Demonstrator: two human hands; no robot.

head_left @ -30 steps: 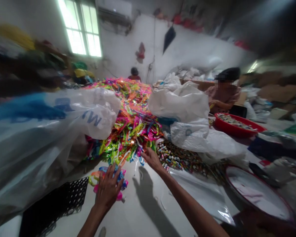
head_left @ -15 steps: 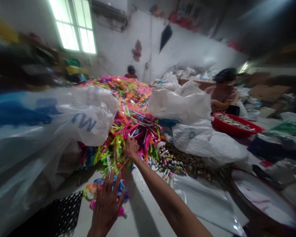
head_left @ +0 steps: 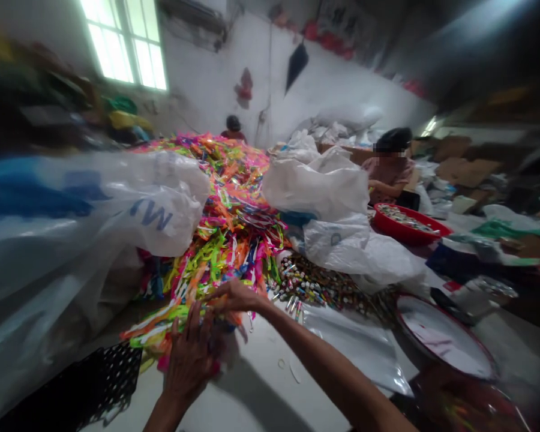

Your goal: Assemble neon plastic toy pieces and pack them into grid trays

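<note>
Head view, blurred at the edges. My left hand [head_left: 189,360] lies flat with its fingers spread on a small bundle of strips [head_left: 155,330] at the near edge of the white worktop [head_left: 261,396]. The pressing looks meant to stop the springy pieces from fanning apart. The right hand [head_left: 236,297] reaches just past it, fingers curled narrow over the bundle's far end, where it meets the foot of the big heap of coloured strips [head_left: 234,204]. I cannot tell whether it actually grips any. A black perforated crate [head_left: 85,384] sits just left of the bundle. Plastic sacks [head_left: 328,186] wall in the heap, perhaps to contain it. A co-worker [head_left: 389,171] sits by a red basin [head_left: 405,225].
</note>
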